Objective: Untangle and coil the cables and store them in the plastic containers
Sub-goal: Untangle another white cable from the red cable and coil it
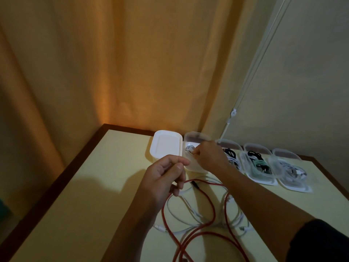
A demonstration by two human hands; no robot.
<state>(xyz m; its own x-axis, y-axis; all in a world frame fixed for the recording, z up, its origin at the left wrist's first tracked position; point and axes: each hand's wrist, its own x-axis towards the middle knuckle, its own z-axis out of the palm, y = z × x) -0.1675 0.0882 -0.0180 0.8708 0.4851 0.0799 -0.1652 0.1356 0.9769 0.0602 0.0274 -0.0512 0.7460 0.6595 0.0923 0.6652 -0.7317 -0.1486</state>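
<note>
Right hand (208,155), fingers pinched on a white cable (190,149), tucks it into the open clear container (196,163) at the far side of the bench (105,186). Left hand (166,178), fingers curled, seems to hold the container's near edge. Pressing the coil flat before release should keep it from springing out. Red cable (207,203) and white cables (188,214) lie tangled nearer.

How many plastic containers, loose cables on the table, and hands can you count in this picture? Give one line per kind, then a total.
Open clear containers: 4, first
Closed white container: 1
Loose red cable: 1
Loose white cables: tangled, count unclear
Hands: 2, left hand, right hand
Total, leaving out white cables: 8
</note>
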